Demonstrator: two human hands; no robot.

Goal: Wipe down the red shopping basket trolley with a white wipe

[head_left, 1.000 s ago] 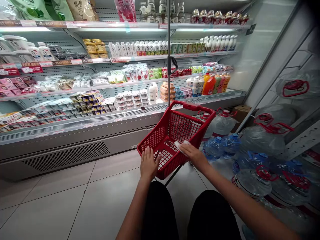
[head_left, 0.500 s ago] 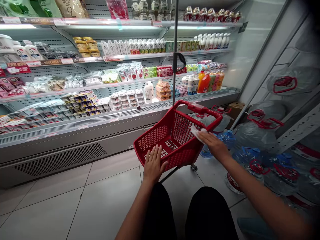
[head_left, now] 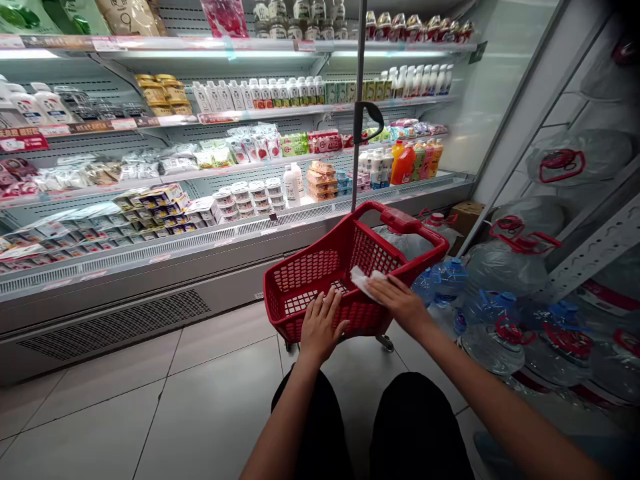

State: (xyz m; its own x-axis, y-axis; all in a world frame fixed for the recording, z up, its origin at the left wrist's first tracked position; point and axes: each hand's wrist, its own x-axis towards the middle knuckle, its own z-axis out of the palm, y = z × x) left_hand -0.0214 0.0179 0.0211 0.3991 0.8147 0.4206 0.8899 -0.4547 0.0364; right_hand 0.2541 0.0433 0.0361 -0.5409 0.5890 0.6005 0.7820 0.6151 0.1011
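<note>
A red plastic shopping cart (head_left: 320,261) stands in front of me, its handle end to the right. My left hand (head_left: 321,328) lies with fingers stretched out on the cart's near side rim. My right hand (head_left: 397,300) presses a white tissue (head_left: 364,280) against the same rim, further right towards the handle. The tissue sticks out past the fingertips over the basket. Part of the cart's near wall is hidden behind both hands.
A refrigerated shelf unit (head_left: 220,240) with dairy cups, bottles and packs runs behind the cart. An upright post with a dark grey handle (head_left: 369,122) rises before it. Large water bottles (head_left: 515,280) crowd the right side. My knees (head_left: 423,420) are close below the cart.
My right hand has slid the tissue left along the rim, away from the handle end and nearer to my left hand. The cart has turned slightly; my left hand remains on its rim.
</note>
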